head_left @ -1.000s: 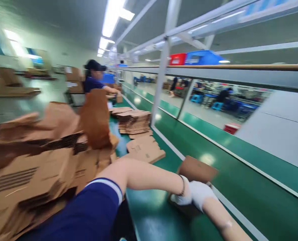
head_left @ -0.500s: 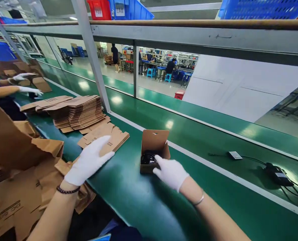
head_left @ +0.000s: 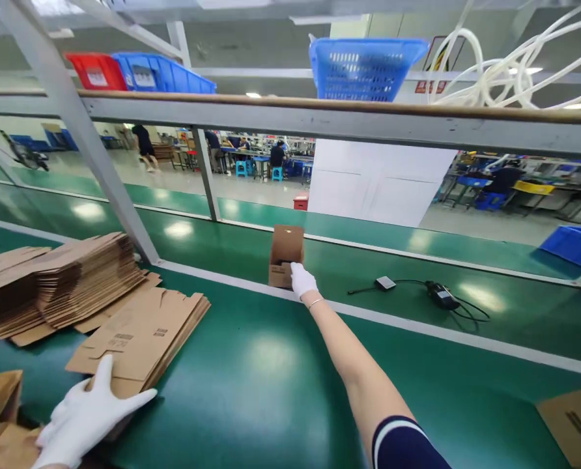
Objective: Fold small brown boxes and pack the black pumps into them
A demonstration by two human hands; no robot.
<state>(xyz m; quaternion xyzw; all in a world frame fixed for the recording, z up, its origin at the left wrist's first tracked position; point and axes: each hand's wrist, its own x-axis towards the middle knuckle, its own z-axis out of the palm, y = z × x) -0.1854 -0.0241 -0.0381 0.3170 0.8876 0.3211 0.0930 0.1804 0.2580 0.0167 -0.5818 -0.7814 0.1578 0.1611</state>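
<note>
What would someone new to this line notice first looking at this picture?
The right hand, in a white glove at the end of a long outstretched arm, touches a small open cardboard box standing at the white line on the green belt. At lower left, the left hand presses on a stack of flat cardboard blanks. A black power adapter with its cable lies to the right of the box.

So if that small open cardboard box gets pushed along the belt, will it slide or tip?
The small cardboard box probably slides: the green belt looks smooth and glossy. It stands taller than wide with its flap up, so the right hand, touching low down, should limit tipping. It looks light.
</note>
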